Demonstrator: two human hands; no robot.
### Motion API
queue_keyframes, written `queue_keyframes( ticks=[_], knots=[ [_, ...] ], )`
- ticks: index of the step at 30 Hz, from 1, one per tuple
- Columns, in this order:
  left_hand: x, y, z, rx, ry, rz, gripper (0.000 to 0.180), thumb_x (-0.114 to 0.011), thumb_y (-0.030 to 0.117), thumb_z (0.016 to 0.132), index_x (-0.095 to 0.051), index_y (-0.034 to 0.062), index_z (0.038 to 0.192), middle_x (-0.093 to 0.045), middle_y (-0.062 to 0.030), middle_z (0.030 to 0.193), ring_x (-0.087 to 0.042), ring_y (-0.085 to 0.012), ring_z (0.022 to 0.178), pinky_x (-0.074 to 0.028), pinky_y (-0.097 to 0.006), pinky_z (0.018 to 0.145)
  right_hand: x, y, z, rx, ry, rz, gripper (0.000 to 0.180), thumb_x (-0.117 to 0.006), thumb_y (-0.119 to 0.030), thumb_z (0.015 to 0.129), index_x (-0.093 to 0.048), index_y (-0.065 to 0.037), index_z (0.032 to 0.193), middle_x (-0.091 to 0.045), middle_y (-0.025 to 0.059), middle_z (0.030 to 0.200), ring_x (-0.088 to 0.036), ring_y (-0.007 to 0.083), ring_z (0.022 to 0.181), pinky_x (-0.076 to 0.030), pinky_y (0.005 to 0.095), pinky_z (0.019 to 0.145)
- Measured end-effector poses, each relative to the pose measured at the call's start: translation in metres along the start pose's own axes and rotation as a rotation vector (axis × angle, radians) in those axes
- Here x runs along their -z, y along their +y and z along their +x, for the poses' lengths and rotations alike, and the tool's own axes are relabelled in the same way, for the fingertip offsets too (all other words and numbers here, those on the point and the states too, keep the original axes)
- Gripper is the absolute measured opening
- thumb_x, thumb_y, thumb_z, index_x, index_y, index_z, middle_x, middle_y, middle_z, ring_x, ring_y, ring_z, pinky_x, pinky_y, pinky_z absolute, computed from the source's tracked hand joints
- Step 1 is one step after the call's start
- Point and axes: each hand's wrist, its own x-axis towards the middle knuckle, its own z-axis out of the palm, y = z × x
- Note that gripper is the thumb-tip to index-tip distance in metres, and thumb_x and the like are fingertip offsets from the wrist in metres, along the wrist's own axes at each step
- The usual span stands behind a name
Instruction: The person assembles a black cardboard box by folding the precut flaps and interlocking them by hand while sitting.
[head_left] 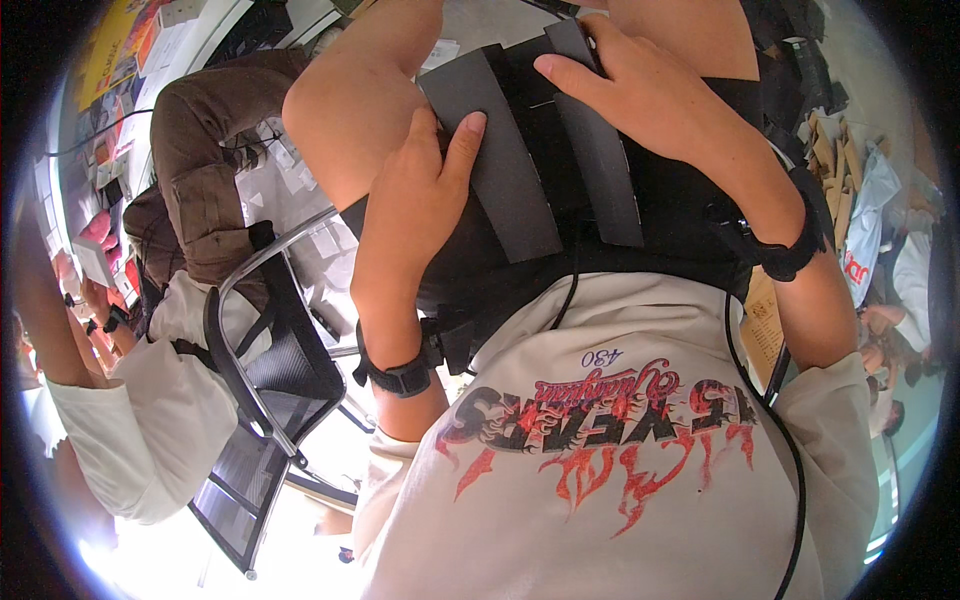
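Observation:
On my lap lie two long, stiff, dark strips that look like card; whether they belong to one piece I cannot tell. My left hand [415, 195] is closed on the left black strip [505, 165], its thumb on the upper face near the far end and its other fingers mostly hidden. The right black strip [603, 175] runs beside it, with black shorts showing between the two. My right hand [640, 85] is closed around the far end of that strip, thumb on one side and fingers partly hidden behind.
At the left, a person in brown trousers [200, 150] sits close by on a metal-framed black chair [285, 350]. Cardboard pieces [835, 160] and a pale plastic bag [870, 220] are at the right. A black cable [790, 450] hangs down my shirt.

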Motion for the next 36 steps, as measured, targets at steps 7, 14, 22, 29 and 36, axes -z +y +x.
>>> queue_keyframes(
  ticks=[7,14,22,29,36],
  knots=[
    [0.0,0.002,-0.001,0.01,-0.004,0.001,0.05,-0.052,0.045,0.102,-0.053,-0.0046,0.096,-0.064,-0.0322,0.082,-0.061,-0.0533,0.084,-0.047,-0.055,0.074,-0.008,0.007,0.004,-0.018,0.004,-0.043,0.071,-0.051,-0.051,0.099,-0.052,0.017,0.118,-0.062,0.0438,0.1,-0.064,0.0546,0.096,-0.052,0.0535,0.084],
    [-0.001,0.002,-0.001,0.015,-0.001,-0.007,0.049,-0.052,0.045,0.102,-0.054,-0.0045,0.097,-0.064,-0.0325,0.083,-0.061,-0.0533,0.085,-0.047,-0.055,0.075,-0.005,0.004,0.0,0.01,0.022,-0.038,0.072,-0.05,-0.051,0.099,-0.051,0.018,0.12,-0.062,0.0439,0.101,-0.064,0.0549,0.096,-0.052,0.0532,0.085],
    [0.001,0.001,0.001,0.005,0.0,-0.005,0.048,-0.053,0.044,0.102,-0.053,-0.0041,0.096,-0.064,-0.0325,0.083,-0.061,-0.0531,0.084,-0.047,-0.055,0.074,-0.009,0.006,0.006,-0.009,0.008,-0.025,0.071,-0.05,-0.051,0.099,-0.052,0.017,0.12,-0.061,0.0443,0.101,-0.063,0.0557,0.096,-0.051,0.0538,0.086],
    [0.0,0.001,0.002,-0.012,0.023,0.001,0.048,-0.053,0.043,0.102,-0.054,-0.0044,0.097,-0.064,-0.0329,0.082,-0.061,-0.0532,0.084,-0.048,-0.054,0.073,-0.003,0.002,0.003,0.023,0.024,0.006,0.071,-0.05,-0.051,0.099,-0.052,0.017,0.12,-0.062,0.0437,0.102,-0.063,0.0557,0.097,-0.051,0.0542,0.086],
    [0.0,0.003,0.002,-0.006,0.015,-0.002,0.049,-0.053,0.044,0.102,-0.054,-0.0051,0.097,-0.064,-0.0335,0.081,-0.061,-0.0533,0.084,-0.048,-0.054,0.074,0.0,0.0,0.0,0.017,0.019,0.004,0.072,-0.05,-0.052,0.099,-0.052,0.017,0.121,-0.061,0.0441,0.103,-0.063,0.0555,0.098,-0.051,0.0537,0.087]
  ],
)
